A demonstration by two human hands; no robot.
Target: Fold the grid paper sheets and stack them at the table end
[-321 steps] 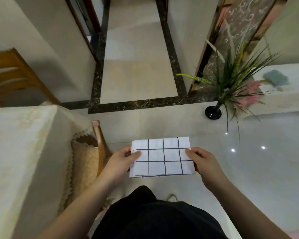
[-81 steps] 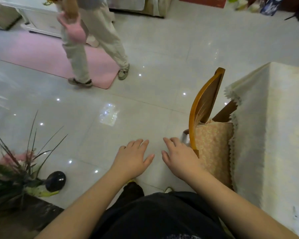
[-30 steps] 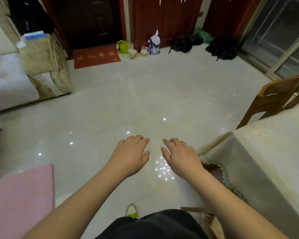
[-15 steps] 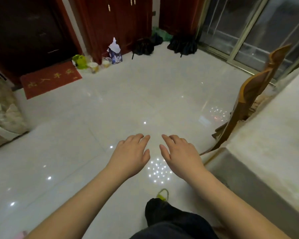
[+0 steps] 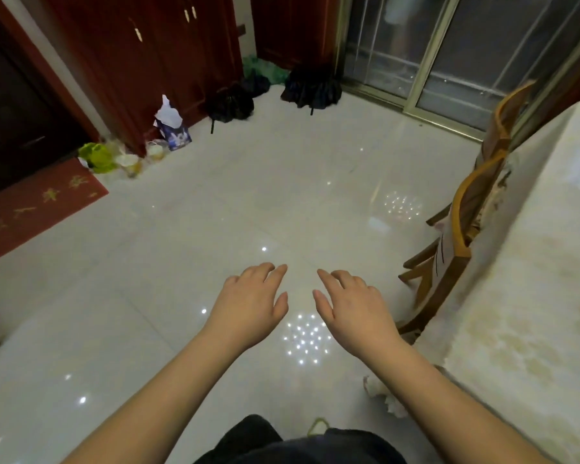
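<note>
My left hand (image 5: 252, 303) and my right hand (image 5: 352, 306) hover side by side over the glossy floor, palms down, fingers spread, holding nothing. A table (image 5: 529, 296) under a cream cloth runs along the right edge of the view. A white sheet with dark lines (image 5: 442, 252) hangs on the nearer wooden chair (image 5: 462, 229) beside the table; I cannot tell whether it is grid paper. No other sheet shows.
A second wooden chair (image 5: 503, 118) stands further back by the glass sliding door (image 5: 449, 61). Red cabinets (image 5: 168, 55), dark bags (image 5: 312, 85), a blue bag (image 5: 175, 128) and a red doormat (image 5: 37, 205) line the far left. Pale tiled floor (image 5: 248, 202) lies ahead.
The grid sheet I held earlier is gone from my hands. The view keeps swinging right: the table and chairs come further in, the doormat slides left. My hands keep their pose.
</note>
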